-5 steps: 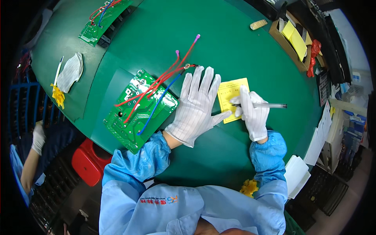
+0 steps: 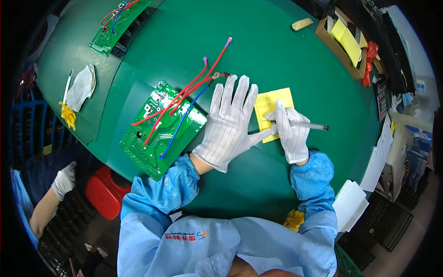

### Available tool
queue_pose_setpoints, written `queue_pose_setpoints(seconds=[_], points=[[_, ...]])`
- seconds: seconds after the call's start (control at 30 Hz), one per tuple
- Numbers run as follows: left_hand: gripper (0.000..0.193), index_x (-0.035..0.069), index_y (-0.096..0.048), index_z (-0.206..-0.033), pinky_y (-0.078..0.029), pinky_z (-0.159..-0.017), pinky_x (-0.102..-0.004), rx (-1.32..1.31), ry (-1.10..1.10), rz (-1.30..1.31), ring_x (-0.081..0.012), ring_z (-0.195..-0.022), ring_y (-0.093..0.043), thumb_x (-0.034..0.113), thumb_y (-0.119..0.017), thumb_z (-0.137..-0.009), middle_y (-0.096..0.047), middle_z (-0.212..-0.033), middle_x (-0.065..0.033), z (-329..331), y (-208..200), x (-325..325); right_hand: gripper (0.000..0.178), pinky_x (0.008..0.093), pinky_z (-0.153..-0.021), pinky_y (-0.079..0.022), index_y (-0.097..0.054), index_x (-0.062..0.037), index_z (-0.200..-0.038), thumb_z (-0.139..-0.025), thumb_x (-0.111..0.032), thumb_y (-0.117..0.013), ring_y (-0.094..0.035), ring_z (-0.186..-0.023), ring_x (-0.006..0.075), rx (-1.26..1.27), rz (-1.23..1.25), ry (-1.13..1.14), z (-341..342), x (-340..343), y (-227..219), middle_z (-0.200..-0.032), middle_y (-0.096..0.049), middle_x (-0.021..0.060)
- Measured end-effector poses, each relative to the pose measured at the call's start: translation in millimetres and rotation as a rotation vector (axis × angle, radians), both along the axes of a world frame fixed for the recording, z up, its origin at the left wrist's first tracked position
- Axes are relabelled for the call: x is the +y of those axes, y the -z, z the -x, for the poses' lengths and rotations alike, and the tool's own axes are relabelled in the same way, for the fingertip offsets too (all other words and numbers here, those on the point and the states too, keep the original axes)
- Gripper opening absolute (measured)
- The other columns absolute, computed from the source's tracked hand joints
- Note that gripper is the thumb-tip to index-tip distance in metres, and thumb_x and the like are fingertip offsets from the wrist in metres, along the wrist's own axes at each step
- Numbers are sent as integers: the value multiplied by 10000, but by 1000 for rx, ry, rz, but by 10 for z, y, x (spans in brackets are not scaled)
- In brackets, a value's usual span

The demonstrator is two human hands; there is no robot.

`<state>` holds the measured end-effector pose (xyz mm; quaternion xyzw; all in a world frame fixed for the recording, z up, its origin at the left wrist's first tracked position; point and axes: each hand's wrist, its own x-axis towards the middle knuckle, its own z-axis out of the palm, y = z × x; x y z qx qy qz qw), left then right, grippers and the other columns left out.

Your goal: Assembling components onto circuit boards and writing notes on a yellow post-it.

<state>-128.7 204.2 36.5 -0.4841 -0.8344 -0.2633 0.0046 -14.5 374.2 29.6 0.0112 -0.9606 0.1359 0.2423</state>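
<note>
Closest in, a blue sleeve cover (image 2: pixel 311 177) is bunching up on each arm. The right hand (image 2: pixel 293 134), gloved in striped white, is pinching a clear-barreled pen (image 2: pixel 316 125), tip end down over a yellow slip (image 2: pixel 272 99). The left hand (image 2: pixel 230 129), gloved the same way, isn't gripping anything: it's lying palm down, fingers spread, thumb just overlapping the slip's lower left edge.

Honestly, that thumb is looking like the weak point. It seems to be doing most of the steadying, so if it slid off, the slip could skid and the pen could leave a stray line. Also, the left hand is sitting right beside the circuit board (image 2: pixel 161 136), so a careless sideways shove could nudge it or snag the wiring.

The slip itself is lying on the green surface (image 2: pixel 258 46) between the hands, mostly flat, slightly angled, bright yellow with dark marks too small to read. The right hand is covering its lower right part.

Off to the left, the board is showing its solder side, with red wires (image 2: pixel 177 100) and a blue wire (image 2: pixel 186 116) running across it. Farther out, a crumpled glove (image 2: pixel 83 87) and a second board (image 2: pixel 104 42) are lying on the left.
</note>
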Motion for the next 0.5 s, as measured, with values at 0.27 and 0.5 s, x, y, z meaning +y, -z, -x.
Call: queue_pose_setpoints(seconds=[0.27, 0.5], points=[[987, -5, -462, -1466, -277, -1176, -616, 2, 4, 11, -477, -1443, -348, 587, -805, -754, -413, -1508, -267, -1, 4, 6, 508, 284, -536, -456, -568, 20, -1365, -867, -40, -650, -589, -614, 111, 33, -85, 55, -31, -1, 85, -914, -713, -56], [994, -1, -450, -1476, -276, -1176, -616, 4, 5, 3, -476, -1447, -342, 585, -802, -754, -411, -1511, -263, -8, 24, 1, 459, 278, -532, -477, -569, 44, -1350, -894, 41, -621, -589, -552, 119, 6, -12, 36, -15, -21, 33, -873, -738, 31]])
